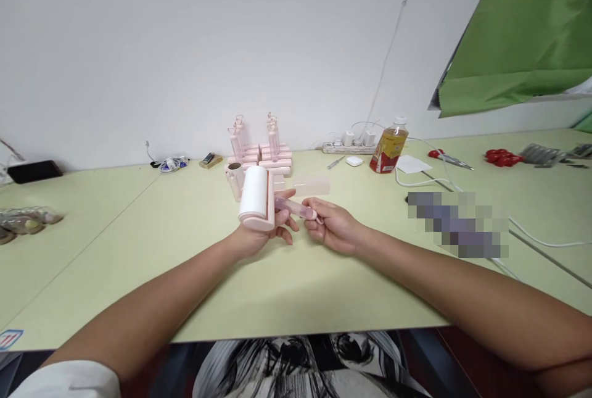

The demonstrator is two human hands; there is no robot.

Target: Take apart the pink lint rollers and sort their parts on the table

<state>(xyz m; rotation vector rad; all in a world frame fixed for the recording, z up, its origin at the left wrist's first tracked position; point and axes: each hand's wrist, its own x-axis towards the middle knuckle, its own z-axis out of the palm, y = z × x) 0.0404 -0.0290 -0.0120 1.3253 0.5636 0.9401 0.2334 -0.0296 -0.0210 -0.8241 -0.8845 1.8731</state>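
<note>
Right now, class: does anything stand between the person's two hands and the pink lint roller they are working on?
Nothing visible does. The left hand already grips the lint roller at its white roll, and the right hand holds the end of its pink handle. Other pink parts lie behind, apart.

lint roller [256,200]: white roll in pink frame, upright, held above bench, centre | pink handle [295,207]: translucent, lying level, at 3 o'clock of roll, touching frame

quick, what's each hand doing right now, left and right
Left hand: closed around the head of the lint roller, holding it up off the table.
Right hand: closed on the pink handle of that roller.
</note>
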